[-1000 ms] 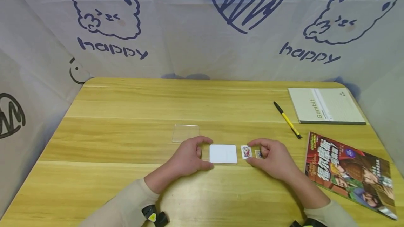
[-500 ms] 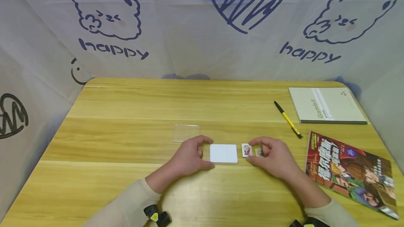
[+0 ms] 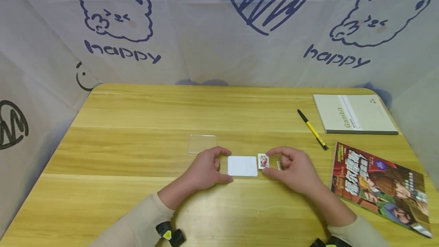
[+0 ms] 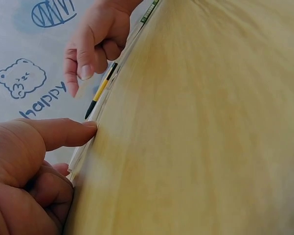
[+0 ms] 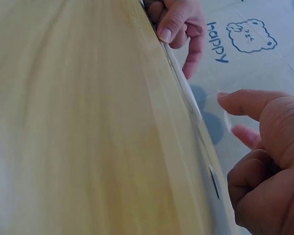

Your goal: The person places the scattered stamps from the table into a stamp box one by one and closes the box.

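Observation:
A flat white rectangular plate (image 3: 242,166) with a clear rim lies at the table's middle. My left hand (image 3: 207,169) grips its left end, thumb at the near edge and index finger at the far edge. In my right hand (image 3: 297,170), thumb and index finger pinch a small white card with a colourful print (image 3: 263,161), just right of the plate. The right wrist view has this card (image 5: 227,121) edge-on, raised off the table. Partly hidden behind the right fingers is another small printed piece (image 3: 279,165) on the table.
A clear square sheet (image 3: 201,142) lies beyond my left hand. To the right are a yellow and black pen (image 3: 313,129), a pale notebook (image 3: 367,113) and a colourful magazine (image 3: 380,190). A printed cloth (image 3: 192,29) hangs behind the table.
My right hand has moved slightly left with the small printed card, up close to the plate's right edge. The left hand and the plate have stayed in place.

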The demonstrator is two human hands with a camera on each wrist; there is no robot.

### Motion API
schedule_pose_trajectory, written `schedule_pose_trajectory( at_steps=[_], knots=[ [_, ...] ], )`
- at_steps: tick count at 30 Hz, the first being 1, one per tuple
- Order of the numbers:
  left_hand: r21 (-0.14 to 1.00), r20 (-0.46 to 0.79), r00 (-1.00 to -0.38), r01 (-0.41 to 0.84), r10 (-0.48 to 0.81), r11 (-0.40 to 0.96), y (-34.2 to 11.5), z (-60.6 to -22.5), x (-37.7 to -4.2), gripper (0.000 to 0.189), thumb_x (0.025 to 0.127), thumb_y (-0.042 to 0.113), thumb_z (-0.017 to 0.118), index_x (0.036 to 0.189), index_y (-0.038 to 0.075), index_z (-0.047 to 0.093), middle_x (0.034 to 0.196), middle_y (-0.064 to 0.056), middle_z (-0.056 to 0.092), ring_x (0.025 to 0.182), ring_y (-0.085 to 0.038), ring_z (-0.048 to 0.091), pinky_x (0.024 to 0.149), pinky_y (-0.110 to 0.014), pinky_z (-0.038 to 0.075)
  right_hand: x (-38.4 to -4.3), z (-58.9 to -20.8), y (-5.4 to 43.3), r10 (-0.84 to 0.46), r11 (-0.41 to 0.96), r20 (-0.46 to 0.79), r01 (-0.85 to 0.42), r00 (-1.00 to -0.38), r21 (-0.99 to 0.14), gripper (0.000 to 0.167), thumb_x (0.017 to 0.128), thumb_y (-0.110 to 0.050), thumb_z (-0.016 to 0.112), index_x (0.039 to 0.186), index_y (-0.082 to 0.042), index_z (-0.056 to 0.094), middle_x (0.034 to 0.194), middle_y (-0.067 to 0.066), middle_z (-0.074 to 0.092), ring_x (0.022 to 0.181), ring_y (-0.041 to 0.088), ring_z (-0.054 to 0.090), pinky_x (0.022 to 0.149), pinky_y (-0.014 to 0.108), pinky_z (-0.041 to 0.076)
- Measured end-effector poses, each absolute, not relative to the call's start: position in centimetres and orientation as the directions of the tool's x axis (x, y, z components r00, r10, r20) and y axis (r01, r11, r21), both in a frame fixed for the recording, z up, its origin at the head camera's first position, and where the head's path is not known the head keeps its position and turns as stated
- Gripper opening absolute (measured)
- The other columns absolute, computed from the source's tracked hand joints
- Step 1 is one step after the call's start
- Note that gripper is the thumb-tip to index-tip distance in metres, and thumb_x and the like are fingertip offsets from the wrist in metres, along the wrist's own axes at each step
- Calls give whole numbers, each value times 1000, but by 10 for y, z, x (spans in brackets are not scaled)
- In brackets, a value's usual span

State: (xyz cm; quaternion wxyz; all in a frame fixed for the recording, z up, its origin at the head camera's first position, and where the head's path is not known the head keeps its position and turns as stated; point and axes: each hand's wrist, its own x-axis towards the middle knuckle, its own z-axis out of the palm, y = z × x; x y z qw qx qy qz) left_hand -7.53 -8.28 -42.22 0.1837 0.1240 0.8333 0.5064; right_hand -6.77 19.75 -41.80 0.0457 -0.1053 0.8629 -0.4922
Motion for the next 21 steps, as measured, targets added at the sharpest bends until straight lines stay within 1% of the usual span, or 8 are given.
schedule_pose_trajectory(
  at_steps=[4, 7, 11, 17, 21],
  knots=[
    [887, -178, -904, 24, 389, 461, -83, -421, -76, 63, 70, 6, 90, 126, 2, 60, 57, 4, 35, 48, -10, 30, 46, -25, 30, -67, -416, 187, -225, 430, 27, -124, -974, -894, 40, 73, -19, 91, 108, -11, 73, 55, -5, 30, 48, 9, 28, 52, 28, 34],
    [886, -181, -905, 20, 385, 463, -83, -421, -76, 63, 70, 5, 90, 126, 2, 61, 58, 4, 36, 48, -10, 32, 46, -25, 30, -67, -414, 178, -229, 404, 25, -119, -973, -907, 38, 73, -17, 91, 106, -11, 74, 55, -4, 29, 49, 9, 27, 52, 27, 32],
    [885, -188, -904, 13, 383, 465, -83, -420, -75, 63, 70, 5, 90, 126, 3, 61, 58, 4, 37, 47, -10, 33, 45, -25, 30, -66, -414, 167, -233, 404, 10, -106, -972, -908, 37, 72, -17, 92, 104, -13, 74, 55, -3, 29, 49, 10, 27, 52, 27, 32],
    [882, -189, -902, 17, 387, 471, -83, -421, -75, 63, 70, 6, 90, 126, 4, 61, 57, 4, 37, 47, -9, 32, 45, -25, 29, -66, -417, 154, -250, 415, -1, -106, -968, -903, 38, 70, -17, 93, 103, -14, 74, 54, -5, 29, 49, 10, 25, 48, 24, 24],
    [876, -184, -904, 28, 387, 482, -83, -421, -76, 63, 70, 7, 90, 126, 5, 61, 57, 5, 38, 46, -9, 33, 44, -25, 29, -67, -418, 146, -279, 409, 18, -135, -960, -902, 38, 70, -16, 93, 101, -14, 73, 54, -7, 28, 50, 9, 24, 50, 22, 30]
  ],
)
